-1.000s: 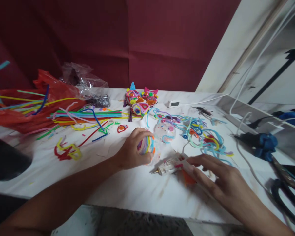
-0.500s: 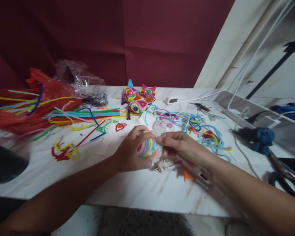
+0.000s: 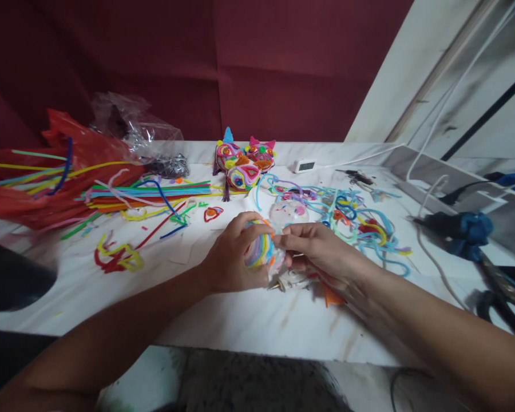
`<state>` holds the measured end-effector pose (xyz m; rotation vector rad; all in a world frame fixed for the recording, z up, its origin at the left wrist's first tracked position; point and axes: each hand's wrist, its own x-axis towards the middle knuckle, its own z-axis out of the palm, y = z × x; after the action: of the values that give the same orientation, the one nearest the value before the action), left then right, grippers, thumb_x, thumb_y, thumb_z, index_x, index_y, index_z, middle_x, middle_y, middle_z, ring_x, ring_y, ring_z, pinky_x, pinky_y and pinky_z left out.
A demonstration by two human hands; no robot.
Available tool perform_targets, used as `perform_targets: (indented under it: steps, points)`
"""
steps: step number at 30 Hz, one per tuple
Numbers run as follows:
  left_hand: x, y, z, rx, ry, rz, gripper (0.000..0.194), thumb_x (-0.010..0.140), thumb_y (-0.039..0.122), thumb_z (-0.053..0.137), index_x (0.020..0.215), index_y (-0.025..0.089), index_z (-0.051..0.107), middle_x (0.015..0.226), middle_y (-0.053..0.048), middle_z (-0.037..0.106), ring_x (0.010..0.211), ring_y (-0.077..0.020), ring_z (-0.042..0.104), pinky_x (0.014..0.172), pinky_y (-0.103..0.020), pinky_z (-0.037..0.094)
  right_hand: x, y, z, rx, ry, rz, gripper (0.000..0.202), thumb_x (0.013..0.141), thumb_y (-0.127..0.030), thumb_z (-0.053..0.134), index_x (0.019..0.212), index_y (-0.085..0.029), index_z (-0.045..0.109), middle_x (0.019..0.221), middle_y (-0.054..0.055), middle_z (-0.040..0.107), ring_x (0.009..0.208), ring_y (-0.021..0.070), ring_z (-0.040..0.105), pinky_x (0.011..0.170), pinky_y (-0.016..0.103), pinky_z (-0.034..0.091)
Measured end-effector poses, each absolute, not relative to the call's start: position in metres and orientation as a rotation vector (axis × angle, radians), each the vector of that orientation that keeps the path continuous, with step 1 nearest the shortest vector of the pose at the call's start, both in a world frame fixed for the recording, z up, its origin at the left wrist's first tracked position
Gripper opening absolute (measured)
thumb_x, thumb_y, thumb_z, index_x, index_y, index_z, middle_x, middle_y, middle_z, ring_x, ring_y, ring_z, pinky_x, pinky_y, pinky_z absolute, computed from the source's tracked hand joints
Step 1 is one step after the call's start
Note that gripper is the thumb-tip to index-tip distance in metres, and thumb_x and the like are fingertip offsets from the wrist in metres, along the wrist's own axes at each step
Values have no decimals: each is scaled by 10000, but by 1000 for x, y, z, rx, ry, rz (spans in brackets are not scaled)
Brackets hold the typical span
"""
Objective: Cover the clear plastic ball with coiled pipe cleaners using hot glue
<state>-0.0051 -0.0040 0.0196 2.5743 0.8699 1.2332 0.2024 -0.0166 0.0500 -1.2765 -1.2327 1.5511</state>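
We are cupping a small ball wrapped in rainbow pipe cleaner point(image 3: 260, 252) in our left hand point(image 3: 232, 257), with the fingers curled closed around its left side and the thumb lying over its top. Our right hand point(image 3: 321, 252) is meeting it from the other side, with the fingertips point(image 3: 283, 240) pinched closed on the ball's upper right edge, so both hands are gripping the same piece just above the white table point(image 3: 240, 326). Directly below our right fingers, a glue gun point(image 3: 292, 280) is lying on the table with its metal tip pointing left, under the ball. Just beyond our fingertips, a clear plastic ball point(image 3: 288, 213) is resting among loose blue and green pipe cleaner loops point(image 3: 360, 229). Farther beyond our left fingers, a colourful finished figure point(image 3: 242, 166) is standing near the wall. Well to the left of our left hand, straight pipe cleaners point(image 3: 150, 197) are spilling from a red plastic bag point(image 3: 47, 183).
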Motion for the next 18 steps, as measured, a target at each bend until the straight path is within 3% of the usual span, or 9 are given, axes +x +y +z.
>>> perform_targets:
  steps: [6, 13, 18]
  points:
    - [-6, -3, 20, 2589, 864, 1179, 616, 703, 187, 722, 1299, 244, 576, 1374, -159, 591, 1281, -350, 700, 1073, -509, 638, 201, -13, 46, -1310, -1225, 1557, 397, 612, -454, 898, 559, -234, 572, 455, -25, 570, 406, 67, 373, 392, 209, 213]
    - [-5, -5, 24, 2542, 921, 1126, 631, 687, 188, 734, 1294, 299, 601, 1395, -147, 623, 1329, -366, 680, 1124, -562, 622, 197, -20, 68, -1364, -1156, 1620, 227, 742, -280, 819, 587, -188, 682, 492, 3, 615, 449, 81, 497, 414, 174, 308]
    - [-5, -7, 25, 2506, 913, 1163, 637, 662, 184, 738, 1272, 335, 634, 1380, -109, 656, 1305, -377, 694, 1113, -574, 639, 194, -22, 75, -1411, -1122, 1617, 286, 785, -205, 783, 541, -195, 635, 451, -14, 595, 394, 58, 422, 414, 162, 313]
